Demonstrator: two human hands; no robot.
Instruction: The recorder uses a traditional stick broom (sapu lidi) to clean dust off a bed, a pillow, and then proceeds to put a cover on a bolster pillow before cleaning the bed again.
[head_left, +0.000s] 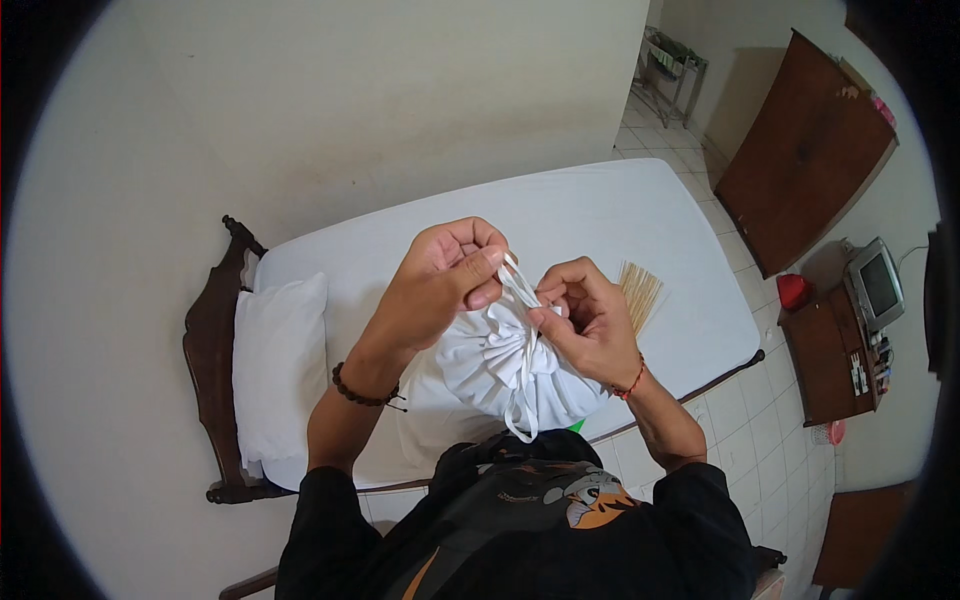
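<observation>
A white cloth drawstring bag (487, 367), its mouth gathered into tight pleats, is in front of my chest above the bed. My left hand (457, 266) pinches the upper end of a white drawstring (517, 281) between thumb and fingers. Just to the right, my right hand (589, 322) grips the same cord lower down, close to the gathered mouth. Another loop of cord hangs over the near side of the bag. What the bag holds is hidden.
Beneath the bag is a bed with a white sheet (585, 210). A white pillow (281, 367) lies by the dark wooden headboard (206, 352). A bundle of thin sticks (640, 292) rests right of my right hand. A wardrobe (806, 150) and a television (876, 285) stand farther right.
</observation>
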